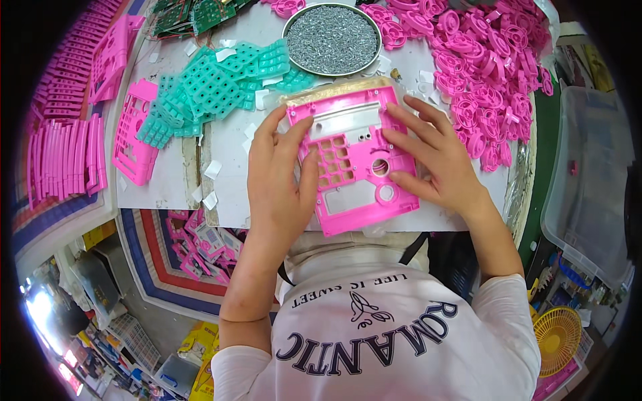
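A pink plastic housing panel lies tilted before me at the table's near edge, its inner side up. It has a grid of square holes, a long window and round openings. My left hand grips its left edge, thumb and index finger against the rim by the grid. My right hand holds the right edge, fingers spread over it and thumb near the round openings. Beyond the panel stands a round tray full of small metal screws. Teal rubber keypads lie heaped to the left.
A large pile of pink ring-shaped parts covers the right side. Green circuit boards sit at the far left. More pink panels and stacked pink pieces stand left. Below the table, a striped bag holds pink parts.
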Demonstrator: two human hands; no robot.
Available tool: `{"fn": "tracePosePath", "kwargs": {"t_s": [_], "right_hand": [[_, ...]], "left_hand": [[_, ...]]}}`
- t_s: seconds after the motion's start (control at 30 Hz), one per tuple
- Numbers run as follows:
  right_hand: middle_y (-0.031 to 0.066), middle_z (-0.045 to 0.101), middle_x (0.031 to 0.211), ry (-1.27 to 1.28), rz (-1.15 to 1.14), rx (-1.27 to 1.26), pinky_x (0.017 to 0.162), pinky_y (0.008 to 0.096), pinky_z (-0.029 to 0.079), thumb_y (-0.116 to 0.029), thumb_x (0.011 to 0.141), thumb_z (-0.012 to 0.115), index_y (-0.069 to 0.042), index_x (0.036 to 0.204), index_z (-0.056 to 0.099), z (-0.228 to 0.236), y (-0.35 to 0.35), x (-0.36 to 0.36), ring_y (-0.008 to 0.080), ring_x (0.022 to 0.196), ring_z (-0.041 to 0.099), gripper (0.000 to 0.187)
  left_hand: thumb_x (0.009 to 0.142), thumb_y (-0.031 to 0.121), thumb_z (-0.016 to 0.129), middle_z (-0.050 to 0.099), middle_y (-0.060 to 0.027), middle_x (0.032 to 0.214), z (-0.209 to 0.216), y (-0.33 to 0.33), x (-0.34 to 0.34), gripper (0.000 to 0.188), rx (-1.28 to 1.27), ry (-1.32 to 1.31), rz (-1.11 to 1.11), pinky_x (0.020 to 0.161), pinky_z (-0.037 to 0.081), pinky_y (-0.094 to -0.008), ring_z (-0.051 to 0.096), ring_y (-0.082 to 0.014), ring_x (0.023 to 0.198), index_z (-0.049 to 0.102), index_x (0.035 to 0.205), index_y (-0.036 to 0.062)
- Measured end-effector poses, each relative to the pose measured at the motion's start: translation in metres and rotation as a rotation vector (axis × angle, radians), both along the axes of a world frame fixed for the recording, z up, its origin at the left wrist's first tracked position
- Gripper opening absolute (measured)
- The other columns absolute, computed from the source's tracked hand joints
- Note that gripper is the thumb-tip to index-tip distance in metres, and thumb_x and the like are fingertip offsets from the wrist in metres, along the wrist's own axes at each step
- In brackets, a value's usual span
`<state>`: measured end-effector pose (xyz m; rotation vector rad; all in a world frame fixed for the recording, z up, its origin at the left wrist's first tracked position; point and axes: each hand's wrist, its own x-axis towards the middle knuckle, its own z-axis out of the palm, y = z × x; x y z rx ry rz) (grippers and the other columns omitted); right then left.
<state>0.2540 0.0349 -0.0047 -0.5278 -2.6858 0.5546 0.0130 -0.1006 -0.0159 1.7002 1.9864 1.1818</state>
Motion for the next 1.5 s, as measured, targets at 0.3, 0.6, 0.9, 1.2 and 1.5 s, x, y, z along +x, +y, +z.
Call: {"fn": "tracePosePath", "kwargs": {"t_s": [0.3,0.6,0.9,1.2,1.5], "right_hand": [[0.0146,0.051,0.151,-0.054,-0.016,-0.021,0.111,0.0481,0.044,-0.021,0.085,0.074,-0.002,0.129,0.064,-0.008,0.004,-0.011,0.0426,0.137,0.045,0.049],[0.0119,0.069,0.121,0.179,-0.324,-0.146,0.097,0.0419,0.049,-0.013,0.082,0.074,-0.007,0.116,0.073,-0.004,0.048,0.008,0.0336,0.116,0.059,0.034],[0.0070,0.069,0.097,-0.233,-0.240,0.017,0.085,0.0403,0.051,-0.008,0.077,0.074,-0.007,0.102,0.074,0.017,0.061,0.026,0.0297,0.095,0.060,0.025],[0.0062,0.067,0.096,-0.277,-0.210,0.208,0.083,0.0410,0.050,-0.007,0.077,0.075,-0.006,0.096,0.070,-0.006,0.045,0.024,0.0311,0.096,0.059,0.020],[0.0126,0.067,0.095,0.028,0.205,-0.126,0.070,0.0355,0.050,0.008,0.076,0.074,0.000,0.103,0.071,0.063,-0.037,-0.024,0.0254,0.081,0.063,0.028]], "left_hand": [[0.090,0.006,0.065,0.057,-0.0209,0.139,0.005,0.019,-0.015,0.037,0.015,0.091,-0.036,0.104,0.043,-0.0478,0.056,-0.0370,0.122,0.065,0.126,0.0034],[0.087,0.028,0.075,0.059,-0.0046,0.144,0.022,-0.016,0.014,0.047,-0.268,0.399,-0.370,0.117,0.020,-0.0575,0.049,-0.0261,0.137,0.065,0.131,0.0141],[0.079,0.009,0.075,0.066,-0.0103,0.127,0.018,-0.039,0.020,0.036,-0.034,0.152,-0.289,0.111,0.033,-0.0530,0.059,-0.0315,0.122,0.071,0.115,0.0102],[0.079,0.006,0.076,0.070,-0.0115,0.103,0.017,-0.048,0.033,0.026,0.107,-0.100,-0.360,0.082,0.052,-0.0415,0.068,-0.0299,0.093,0.072,0.105,0.0043],[0.089,0.017,0.075,0.063,-0.0090,0.076,0.015,-0.028,0.047,0.018,-0.016,-0.389,-0.331,0.060,0.052,-0.0412,0.065,-0.0297,0.068,0.065,0.093,0.0026]]}}
